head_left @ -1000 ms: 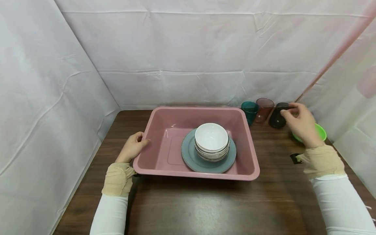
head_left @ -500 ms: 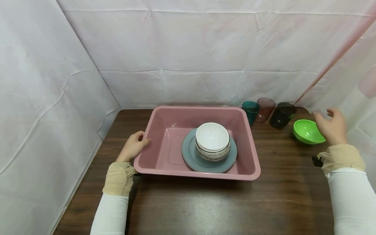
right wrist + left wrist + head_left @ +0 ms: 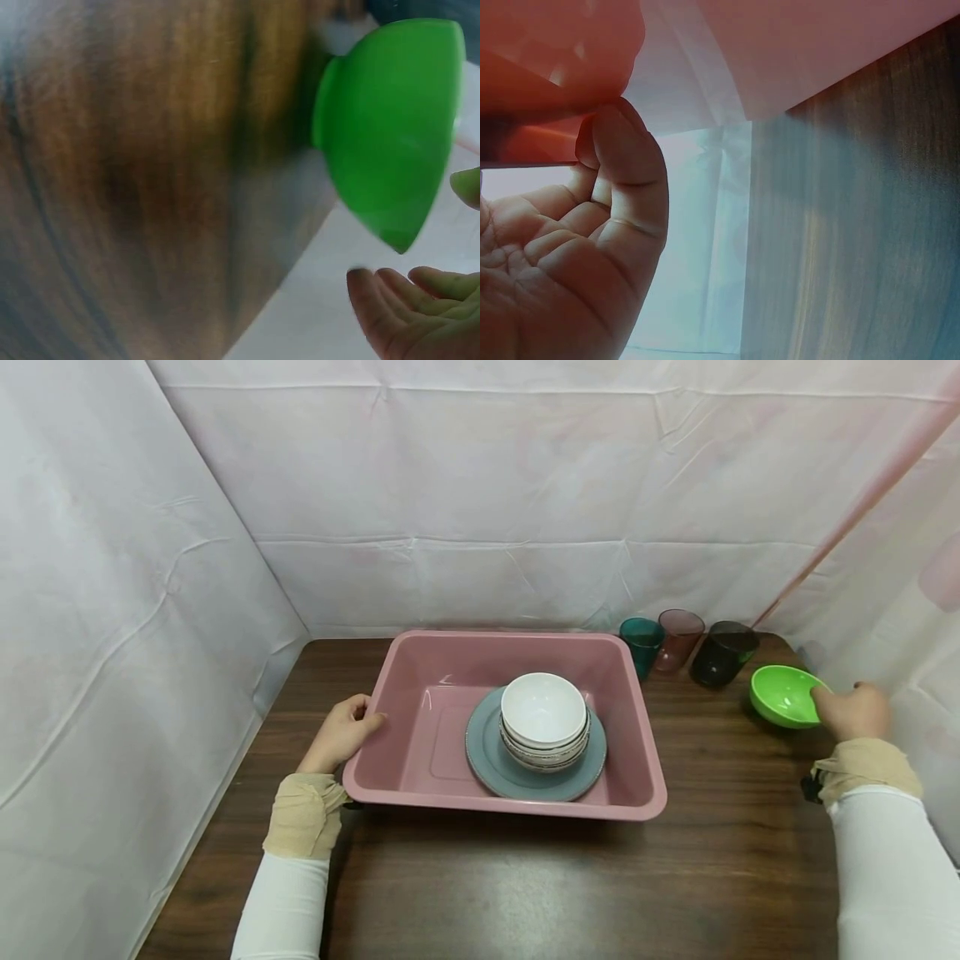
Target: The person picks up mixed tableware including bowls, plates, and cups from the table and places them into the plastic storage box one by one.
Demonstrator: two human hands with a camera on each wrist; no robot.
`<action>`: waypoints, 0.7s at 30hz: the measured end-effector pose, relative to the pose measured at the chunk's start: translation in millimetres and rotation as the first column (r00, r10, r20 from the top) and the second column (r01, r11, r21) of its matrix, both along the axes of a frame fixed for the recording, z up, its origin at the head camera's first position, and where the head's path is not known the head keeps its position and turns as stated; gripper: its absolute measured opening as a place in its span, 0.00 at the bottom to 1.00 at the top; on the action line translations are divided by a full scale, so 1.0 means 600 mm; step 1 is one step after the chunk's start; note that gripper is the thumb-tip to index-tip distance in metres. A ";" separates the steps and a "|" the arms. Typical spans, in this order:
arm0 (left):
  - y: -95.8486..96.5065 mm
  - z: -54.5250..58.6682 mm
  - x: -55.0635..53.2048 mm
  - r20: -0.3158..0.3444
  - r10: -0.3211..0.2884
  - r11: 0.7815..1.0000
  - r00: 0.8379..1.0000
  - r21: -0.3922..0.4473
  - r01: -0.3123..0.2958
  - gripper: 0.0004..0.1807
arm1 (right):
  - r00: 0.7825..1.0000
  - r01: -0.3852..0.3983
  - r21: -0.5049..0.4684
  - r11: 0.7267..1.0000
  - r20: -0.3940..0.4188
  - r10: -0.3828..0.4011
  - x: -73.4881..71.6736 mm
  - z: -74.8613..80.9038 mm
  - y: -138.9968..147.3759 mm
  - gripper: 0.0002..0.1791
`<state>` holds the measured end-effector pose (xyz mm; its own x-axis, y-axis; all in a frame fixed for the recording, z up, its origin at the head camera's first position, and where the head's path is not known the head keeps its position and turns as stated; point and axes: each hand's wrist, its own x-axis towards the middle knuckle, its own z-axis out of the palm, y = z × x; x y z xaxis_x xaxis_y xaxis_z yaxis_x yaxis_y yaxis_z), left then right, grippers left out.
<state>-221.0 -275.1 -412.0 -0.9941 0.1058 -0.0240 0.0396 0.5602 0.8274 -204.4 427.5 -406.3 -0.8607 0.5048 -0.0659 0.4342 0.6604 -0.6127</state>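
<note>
A pink plastic basin (image 3: 420,805) stands on the table. My left hand (image 3: 339,735) grips its left rim, with the thumb over the inside and the fingers outside. The left wrist view shows this hand (image 3: 592,225) pinching the rim. Inside the basin a white bowl (image 3: 542,706) tops a stack of bowls on a grey-blue plate (image 3: 483,752). At the right my right hand (image 3: 858,714) is beside a green bowl (image 3: 780,697). In the right wrist view the fingers (image 3: 397,307) and thumb are spread near the green bowl's rim, apart from it.
Behind the basin's right side stand a teal cup (image 3: 641,643), a reddish cup (image 3: 678,639) and a dark cup (image 3: 722,656), close together. White sheeting (image 3: 450,510) hangs around the back and sides of the brown wooden table (image 3: 525,893).
My right hand has left the dark cup and moved right, then down to the green bowl's right side. The dark cup now stands free. The left hand keeps its hold on the basin.
</note>
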 end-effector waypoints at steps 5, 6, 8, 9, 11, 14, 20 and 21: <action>0.000 -0.001 -0.001 -0.002 0.002 1.000 1.000 -0.004 -0.002 0.13 | 1.000 -0.014 0.025 1.000 0.025 0.013 0.005 -0.016 0.009 0.41; 0.000 -0.001 -0.001 -0.002 0.001 1.000 1.000 -0.004 -0.001 0.13 | 1.000 -0.017 0.032 0.999 0.021 0.016 0.005 -0.020 0.010 0.39; 0.000 -0.001 -0.001 -0.003 0.001 1.000 1.000 -0.011 -0.001 0.13 | 1.000 -0.016 0.042 0.999 0.008 0.015 0.006 -0.026 0.012 0.35; 0.001 -0.001 0.000 -0.002 0.003 1.000 1.000 -0.014 -0.003 0.13 | 1.000 -0.012 0.044 0.999 -0.001 0.012 0.006 -0.028 0.012 0.32; 0.001 0.000 0.001 0.001 0.003 1.000 1.000 -0.018 -0.003 0.14 | 1.000 -0.003 0.039 0.999 -0.011 0.003 0.006 -0.032 0.012 0.26; 0.001 0.002 0.002 0.003 0.000 1.000 1.000 -0.012 0.000 0.14 | 1.000 0.002 -0.009 1.000 -0.013 -0.002 0.008 -0.032 0.008 0.20; 0.002 0.004 0.001 0.009 -0.002 1.000 1.000 -0.002 0.002 0.14 | 1.000 0.012 -0.065 0.998 0.018 -0.011 0.015 -0.028 0.002 0.14; 0.002 0.004 0.001 0.010 0.001 1.000 1.000 -0.003 -0.001 0.14 | 1.000 0.016 -0.061 0.998 0.028 -0.015 0.015 -0.028 0.002 0.13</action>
<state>-220.4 -273.9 -409.8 -0.9939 0.1051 -0.0344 0.0309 0.5626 0.8261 -195.3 428.4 -422.9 -0.8503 0.5125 -0.1201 0.4611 0.6152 -0.6394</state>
